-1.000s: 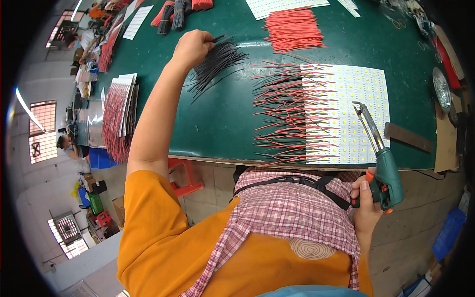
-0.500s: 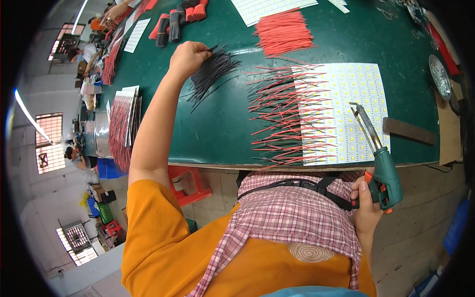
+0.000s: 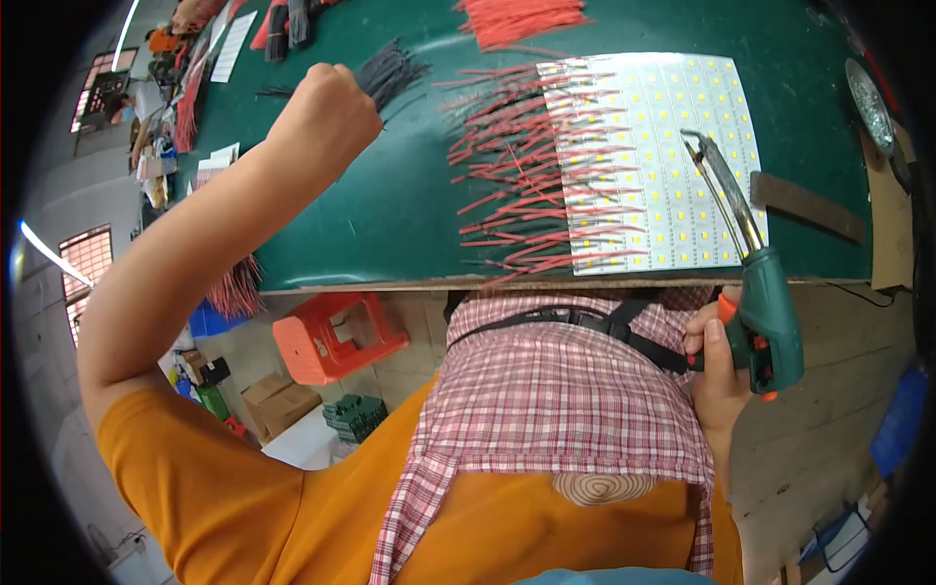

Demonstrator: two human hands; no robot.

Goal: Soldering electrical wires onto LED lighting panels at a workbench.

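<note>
While your left hand (image 3: 322,122) stays fisted on black wires (image 3: 390,73) over green bench (image 3: 390,214), right hand (image 3: 720,366) grips green soldering gun (image 3: 765,312), tip above LED strip panel (image 3: 653,156).

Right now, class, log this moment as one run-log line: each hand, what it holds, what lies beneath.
left hand: closed at black wire bundle | right hand: grips green soldering gun | tip over white LED panel | red wires alongside, green table

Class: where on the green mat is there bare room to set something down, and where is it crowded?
Bare: the mat between the left hand and the red wires, and right of the LED sheet above the metal bar. Crowded: red wires, LED sheet, black wires.
</note>
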